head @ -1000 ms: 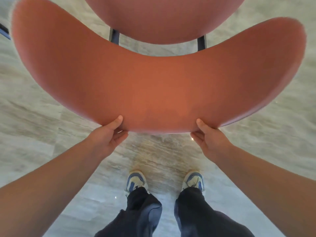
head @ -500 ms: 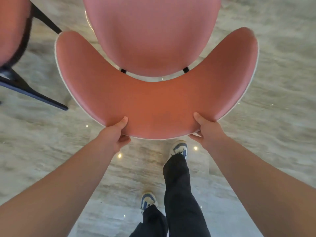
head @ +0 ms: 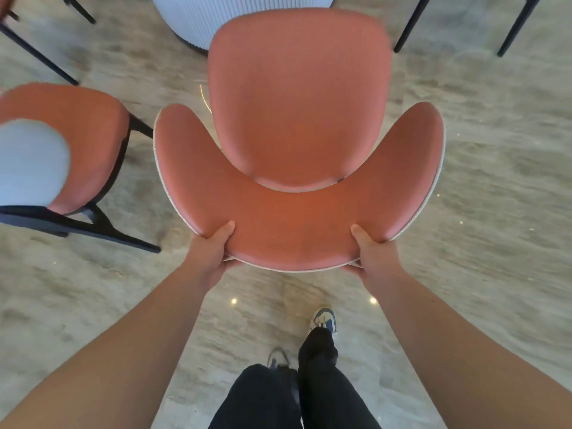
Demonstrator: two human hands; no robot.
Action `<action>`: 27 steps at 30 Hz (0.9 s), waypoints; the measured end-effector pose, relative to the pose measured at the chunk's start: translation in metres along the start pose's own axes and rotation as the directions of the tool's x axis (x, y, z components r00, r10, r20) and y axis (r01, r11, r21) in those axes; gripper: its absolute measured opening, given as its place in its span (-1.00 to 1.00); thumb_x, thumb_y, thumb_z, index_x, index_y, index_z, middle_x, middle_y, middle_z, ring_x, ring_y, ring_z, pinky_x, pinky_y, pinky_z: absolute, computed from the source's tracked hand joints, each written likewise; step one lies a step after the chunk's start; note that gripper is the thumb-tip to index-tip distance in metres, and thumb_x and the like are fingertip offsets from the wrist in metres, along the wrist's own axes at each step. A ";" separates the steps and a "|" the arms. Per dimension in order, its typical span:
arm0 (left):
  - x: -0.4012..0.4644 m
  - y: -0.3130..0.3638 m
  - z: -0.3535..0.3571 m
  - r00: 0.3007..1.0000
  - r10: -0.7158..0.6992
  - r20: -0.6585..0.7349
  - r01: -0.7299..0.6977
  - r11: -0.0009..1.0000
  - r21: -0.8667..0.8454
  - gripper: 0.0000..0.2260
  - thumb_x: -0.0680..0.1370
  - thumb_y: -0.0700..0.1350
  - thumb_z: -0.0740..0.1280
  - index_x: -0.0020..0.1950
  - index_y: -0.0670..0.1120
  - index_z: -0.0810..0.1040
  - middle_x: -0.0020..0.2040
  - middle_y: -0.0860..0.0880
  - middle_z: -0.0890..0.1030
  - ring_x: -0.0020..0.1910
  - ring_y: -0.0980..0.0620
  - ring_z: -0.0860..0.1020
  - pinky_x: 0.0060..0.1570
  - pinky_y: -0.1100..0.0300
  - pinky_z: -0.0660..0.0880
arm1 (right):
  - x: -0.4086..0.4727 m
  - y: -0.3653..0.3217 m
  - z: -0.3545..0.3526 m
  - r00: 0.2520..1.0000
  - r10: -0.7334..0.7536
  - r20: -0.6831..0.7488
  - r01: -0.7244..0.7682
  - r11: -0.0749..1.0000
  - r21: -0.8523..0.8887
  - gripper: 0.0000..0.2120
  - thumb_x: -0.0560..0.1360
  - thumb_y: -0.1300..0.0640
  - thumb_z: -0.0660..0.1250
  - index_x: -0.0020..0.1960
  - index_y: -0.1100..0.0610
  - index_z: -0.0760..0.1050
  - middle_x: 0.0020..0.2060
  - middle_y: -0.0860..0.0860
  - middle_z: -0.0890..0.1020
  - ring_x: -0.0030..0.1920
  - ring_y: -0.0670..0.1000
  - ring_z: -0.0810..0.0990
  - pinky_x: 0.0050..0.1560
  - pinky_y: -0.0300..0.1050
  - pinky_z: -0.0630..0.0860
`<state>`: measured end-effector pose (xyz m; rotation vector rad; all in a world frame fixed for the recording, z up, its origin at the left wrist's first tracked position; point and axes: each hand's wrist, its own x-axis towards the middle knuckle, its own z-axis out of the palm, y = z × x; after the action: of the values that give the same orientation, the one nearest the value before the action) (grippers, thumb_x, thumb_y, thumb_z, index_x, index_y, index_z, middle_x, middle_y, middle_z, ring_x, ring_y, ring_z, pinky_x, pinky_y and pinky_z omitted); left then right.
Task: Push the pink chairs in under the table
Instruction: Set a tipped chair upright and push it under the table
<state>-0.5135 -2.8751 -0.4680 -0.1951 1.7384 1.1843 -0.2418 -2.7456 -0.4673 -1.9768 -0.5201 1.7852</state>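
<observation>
Marble floor | left grip, right grip clasp pink chair backrest | risk: seat striking ribbed bench base, or clipping neighbouring chair.

Bare forearms, black trousers, and white-and-blue sneakers on the feet.

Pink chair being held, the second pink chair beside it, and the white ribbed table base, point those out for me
held pink chair (head: pixel 297 97), head view, middle of its seat
second pink chair (head: pixel 89 125), head view, its seat at left
white ribbed table base (head: pixel 192 17), head view, its fluted wall
</observation>
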 end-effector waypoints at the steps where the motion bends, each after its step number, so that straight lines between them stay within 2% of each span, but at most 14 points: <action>1: 0.004 0.011 0.005 1.000 0.009 -0.007 -0.009 1.000 0.006 -0.65 0.57 -0.07 0.50 0.30 0.02 0.48 0.21 -0.02 0.67 0.11 -0.06 0.68 -0.23 -0.04 0.68 | 0.002 -0.012 0.006 1.000 0.012 -0.003 -0.012 1.000 0.015 -0.56 0.49 0.09 0.53 0.29 0.03 0.45 0.21 0.02 0.62 0.18 0.15 0.65 -0.26 0.14 0.71; 4: 0.018 0.045 0.020 1.000 0.026 -0.011 -0.026 0.999 0.020 -0.70 0.56 -0.08 0.50 0.21 0.06 0.47 0.21 -0.03 0.66 0.13 -0.11 0.67 -0.24 -0.05 0.68 | 0.010 -0.047 0.026 1.000 0.025 -0.002 -0.025 0.999 0.040 -0.58 0.50 0.10 0.51 0.30 0.00 0.45 0.22 0.02 0.62 0.18 0.16 0.64 -0.22 0.16 0.71; 8: 0.040 0.096 0.045 1.000 0.011 -0.021 -0.010 0.999 0.033 -0.62 0.57 -0.09 0.49 0.30 0.02 0.42 0.23 -0.05 0.64 0.12 -0.13 0.67 -0.26 -0.07 0.69 | 0.022 -0.098 0.052 1.000 -0.004 -0.012 0.005 0.999 0.039 -0.57 0.51 0.11 0.49 0.32 0.01 0.43 0.23 0.03 0.61 0.18 0.17 0.64 -0.32 0.10 0.68; 11: 0.056 0.140 0.065 0.998 -0.057 0.020 0.057 0.998 0.016 -0.59 0.59 -0.09 0.47 0.38 -0.04 0.43 0.23 -0.10 0.65 0.08 -0.13 0.69 -0.30 -0.05 0.68 | 0.031 -0.141 0.074 1.000 -0.007 -0.018 0.007 0.999 0.032 -0.69 0.52 0.14 0.47 0.19 -0.02 0.46 0.18 0.04 0.63 0.12 0.16 0.67 -0.36 0.09 0.67; 13: 0.070 0.167 0.080 0.996 -0.081 0.027 0.080 0.997 0.016 -0.63 0.60 -0.09 0.46 0.36 -0.06 0.45 0.20 -0.11 0.67 0.06 -0.13 0.70 -0.30 -0.06 0.68 | 0.040 -0.169 0.088 1.000 0.003 -0.014 -0.003 0.999 0.036 -0.74 0.52 0.16 0.47 0.13 -0.01 0.46 0.15 0.06 0.64 0.06 0.15 0.68 -0.35 0.12 0.67; 16: 0.091 0.201 0.100 0.996 -0.083 0.022 0.082 0.996 0.032 -0.65 0.61 -0.10 0.44 0.36 -0.07 0.45 0.20 -0.13 0.67 0.07 -0.15 0.69 -0.24 -0.10 0.70 | 0.054 -0.206 0.109 0.999 0.016 -0.033 -0.015 0.999 0.035 -0.67 0.52 0.18 0.46 0.22 0.07 0.43 0.18 0.12 0.62 0.03 0.17 0.69 -0.35 0.13 0.67; 19: 0.105 0.224 0.112 0.996 -0.081 0.032 0.080 0.996 0.038 -0.67 0.62 -0.11 0.43 0.34 -0.10 0.46 0.17 -0.12 0.67 -0.01 -0.10 0.72 -0.28 -0.06 0.69 | 0.066 -0.231 0.124 0.998 0.026 -0.052 -0.023 0.999 0.046 -0.55 0.52 0.20 0.46 0.33 0.11 0.38 0.26 0.13 0.56 0.10 0.23 0.66 -0.31 0.21 0.67; 23: 0.118 0.241 0.121 0.993 -0.102 0.052 0.099 0.994 0.048 -0.75 0.62 -0.09 0.42 0.26 -0.11 0.51 0.10 -0.11 0.70 -0.16 -0.02 0.75 -0.25 -0.03 0.68 | 0.076 -0.250 0.136 0.998 0.033 -0.053 -0.031 0.999 0.035 -0.65 0.53 0.20 0.44 0.24 0.03 0.41 0.20 0.09 0.59 0.09 0.21 0.66 -0.35 0.17 0.66; 25: 0.121 0.246 0.125 0.993 -0.110 0.049 0.108 0.993 0.041 -0.74 0.62 -0.09 0.42 0.27 -0.10 0.51 0.11 -0.11 0.70 -0.11 -0.04 0.75 -0.24 -0.04 0.68 | 0.080 -0.256 0.140 0.997 0.046 -0.058 -0.044 0.998 0.034 -0.67 0.53 0.21 0.44 0.21 0.02 0.41 0.18 0.09 0.60 0.09 0.22 0.67 -0.33 0.19 0.67; 27: 0.124 0.252 0.128 0.993 -0.112 0.038 0.111 0.993 0.032 -0.73 0.61 -0.09 0.43 0.28 -0.09 0.50 0.12 -0.11 0.69 -0.05 -0.08 0.73 -0.28 -0.04 0.68 | 0.084 -0.262 0.143 0.996 0.061 -0.066 -0.058 0.998 0.037 -0.62 0.53 0.22 0.44 0.27 0.03 0.40 0.20 0.10 0.59 0.10 0.24 0.66 -0.29 0.24 0.67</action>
<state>-0.6454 -2.6010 -0.4133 -0.2462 1.6878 1.0736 -0.3735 -2.4714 -0.4071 -2.0401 -0.4101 1.7446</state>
